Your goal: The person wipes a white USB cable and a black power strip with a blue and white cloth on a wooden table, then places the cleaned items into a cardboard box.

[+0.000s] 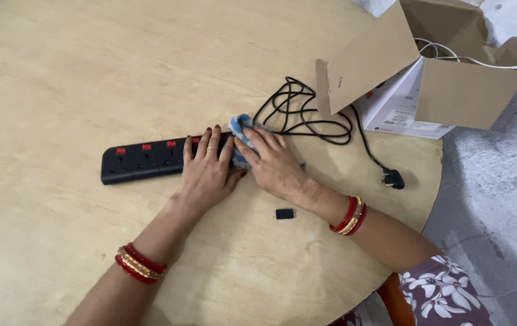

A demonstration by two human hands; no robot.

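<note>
A black power strip (144, 159) with red switches lies across the round wooden table (59, 78). My left hand (207, 172) lies flat on the strip's right part, fingers spread, pressing it down. My right hand (273, 163) presses a blue and white cloth (241, 125) against the strip's right end, which is hidden under both hands. The strip's black cable (304, 115) lies coiled just behind the cloth and runs to a plug (392, 178) near the table's right edge.
A small black ribbed piece (284, 214) lies on the table in front of my right wrist. An open cardboard box (427, 66) stands at the back right, with a white box (397, 111) and white cable (482, 60) in it. Grey floor lies beyond the table's right edge.
</note>
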